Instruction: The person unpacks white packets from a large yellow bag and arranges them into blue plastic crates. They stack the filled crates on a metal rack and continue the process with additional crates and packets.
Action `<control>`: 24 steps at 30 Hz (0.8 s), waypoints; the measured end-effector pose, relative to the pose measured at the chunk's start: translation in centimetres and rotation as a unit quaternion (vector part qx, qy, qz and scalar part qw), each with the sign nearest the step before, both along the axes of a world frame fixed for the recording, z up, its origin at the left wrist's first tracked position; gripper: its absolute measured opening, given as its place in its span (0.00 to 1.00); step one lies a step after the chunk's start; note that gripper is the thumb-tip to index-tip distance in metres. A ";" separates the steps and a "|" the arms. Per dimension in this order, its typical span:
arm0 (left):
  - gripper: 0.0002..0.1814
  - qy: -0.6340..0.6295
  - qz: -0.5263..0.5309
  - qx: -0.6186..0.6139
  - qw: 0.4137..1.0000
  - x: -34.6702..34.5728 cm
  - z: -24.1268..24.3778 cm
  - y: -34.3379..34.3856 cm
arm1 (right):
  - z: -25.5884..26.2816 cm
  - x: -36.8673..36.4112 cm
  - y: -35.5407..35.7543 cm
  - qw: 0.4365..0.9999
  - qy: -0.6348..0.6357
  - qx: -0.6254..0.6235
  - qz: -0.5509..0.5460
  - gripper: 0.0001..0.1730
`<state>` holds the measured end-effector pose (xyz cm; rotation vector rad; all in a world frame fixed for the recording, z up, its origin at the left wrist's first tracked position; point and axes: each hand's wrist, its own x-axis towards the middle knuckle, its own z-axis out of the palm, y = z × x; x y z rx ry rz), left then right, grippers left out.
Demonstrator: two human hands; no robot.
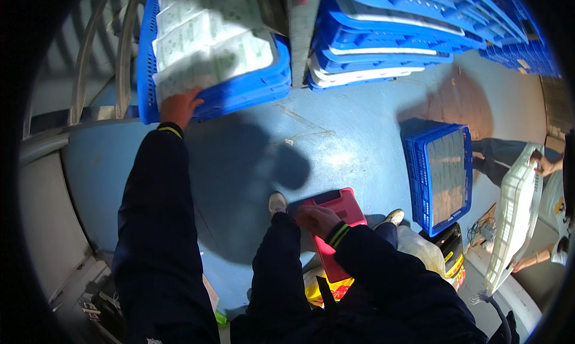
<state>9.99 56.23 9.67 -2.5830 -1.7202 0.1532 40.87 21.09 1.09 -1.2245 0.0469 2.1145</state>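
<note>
My left hand (177, 108) is at the near left corner of a blue plastic crate (245, 85), over the edge of the packets in it. Its thumb points right, away from the other fingers, which are partly in shadow. White packets with green printing (211, 43) lie overlapping in rows in this crate, which tops a stack. My right hand (319, 220) hovers beside my knee, above a red plastic case or stool (343, 209). Its fingers are curled and blurred, so whether they hold something small is unclear.
Stacked blue crates with white layers (382, 43) stand at the far right of a grey post (303, 34). On the right, another blue crate (467, 177) holds packets. Beyond it, a person holds a white plastic crate (512, 222) on edge. Metal rails (123, 56) run along the left.
</note>
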 end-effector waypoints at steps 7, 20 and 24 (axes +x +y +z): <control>0.17 -0.021 0.026 -0.011 0.999 3.8 -1.6 3.3 | -2.5 8.7 -8.0 0.982 -0.032 -0.072 -0.171 0.13; 0.35 -0.004 0.011 0.117 0.993 13.7 -7.7 -11.0 | 18.4 29.6 -20.0 0.932 -0.294 0.190 -0.092 0.13; 0.27 -0.218 -0.140 -0.200 0.945 37.4 -5.1 -31.0 | 34.2 42.3 -22.7 0.675 -0.692 0.251 -0.056 0.11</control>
